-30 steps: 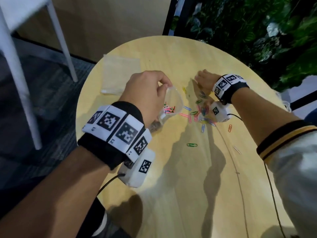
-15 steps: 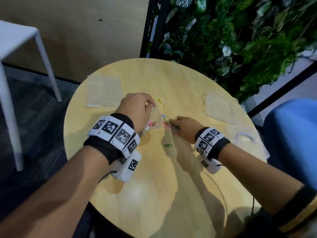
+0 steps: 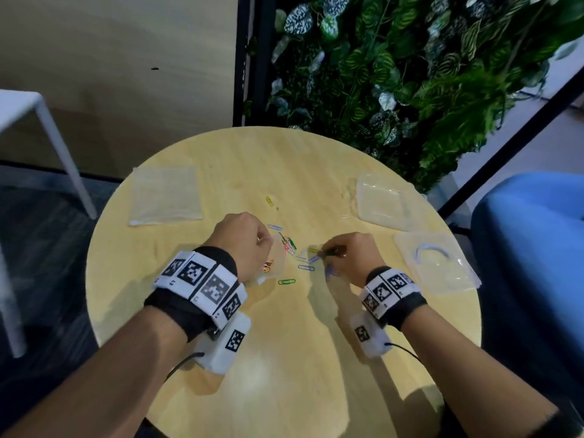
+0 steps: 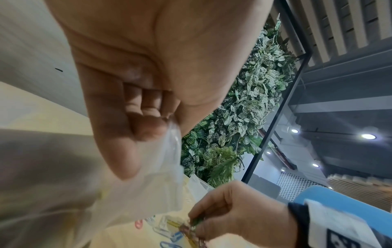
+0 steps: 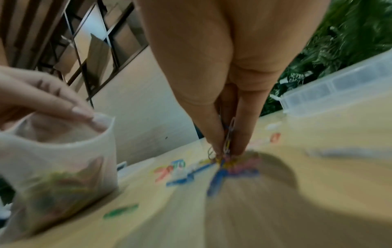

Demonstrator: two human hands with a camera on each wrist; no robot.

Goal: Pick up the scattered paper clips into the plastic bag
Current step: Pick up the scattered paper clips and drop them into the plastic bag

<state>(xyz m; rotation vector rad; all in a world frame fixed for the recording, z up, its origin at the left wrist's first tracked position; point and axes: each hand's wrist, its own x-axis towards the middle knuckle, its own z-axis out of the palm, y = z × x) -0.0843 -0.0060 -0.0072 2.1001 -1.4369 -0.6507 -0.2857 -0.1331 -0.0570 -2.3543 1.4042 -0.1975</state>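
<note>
My left hand pinches the rim of a clear plastic bag that stands on the round wooden table; coloured clips lie in its bottom. In the left wrist view the bag hangs from my curled fingers. My right hand is just right of the bag, fingertips down, pinching several paper clips off the table. More loose paper clips lie between the hands, a green one nearest me and a yellow one farther back.
A flat clear bag lies at the table's back left. Two clear plastic lids or trays sit at the right edge. A blue chair stands to the right, a plant wall behind, a white table leg at left.
My right hand drew back from the far clips to a spot near the bag and has gathered clips between its fingertips. The left hand keeps hold of the bag. The head view tilted up.
</note>
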